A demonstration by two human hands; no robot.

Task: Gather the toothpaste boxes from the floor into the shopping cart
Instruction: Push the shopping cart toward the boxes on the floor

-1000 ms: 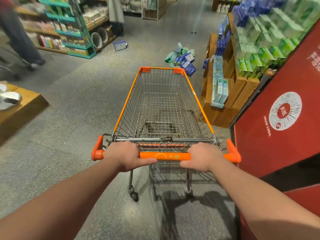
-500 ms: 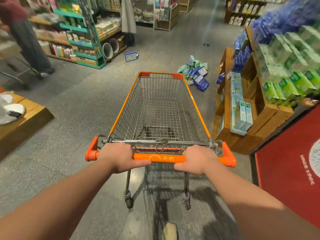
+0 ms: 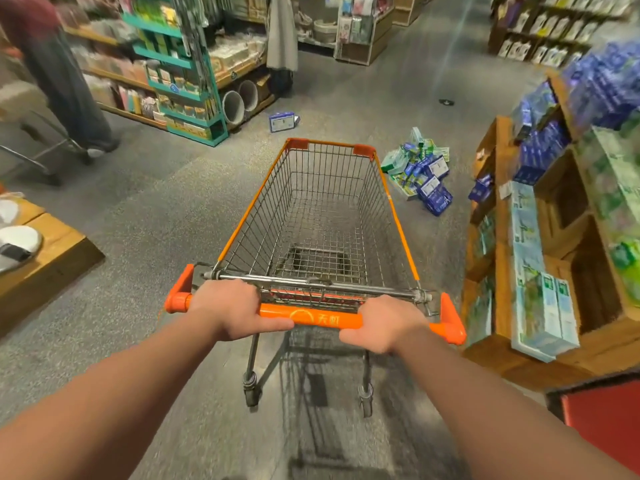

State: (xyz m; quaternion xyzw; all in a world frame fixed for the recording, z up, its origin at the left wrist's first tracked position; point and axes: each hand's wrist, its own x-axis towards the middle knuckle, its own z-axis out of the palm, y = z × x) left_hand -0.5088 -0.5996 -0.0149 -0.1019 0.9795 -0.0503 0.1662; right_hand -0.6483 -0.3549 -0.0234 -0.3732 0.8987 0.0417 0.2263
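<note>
The shopping cart [image 3: 325,216] is the biggest thing in play, its wire basket stretching straight ahead of the grip and holding nothing yet. Both hands are clenched around its orange handle bar [image 3: 311,318]: the left hand [image 3: 235,311] near the bar's left end, the right hand [image 3: 384,323] near its right end, thumbs tucked under, knuckles on top.

To the right of the grip stands a wooden display stand [image 3: 502,258] stacked with boxed goods; the cart's right flank runs near it, so a good push keeps the basket from drifting that way. Another person [image 3: 65,84] stands far ahead and to the left of the hands, well apart from the cart's line.

The main heap of toothpaste boxes [image 3: 420,171] lies on the floor ahead and to the right of the right hand, just beside the basket's front right corner. A single blue box [image 3: 282,122] lies farther on, beyond the cart's nose and slightly left of the grip.

The step in hand looks like wheeling the cart up to the heap. Doing it well probably means even pressure through both palms and halting with the basket's side alongside the heap, near enough to drop boxes in without the front wheels running over any of them
</note>
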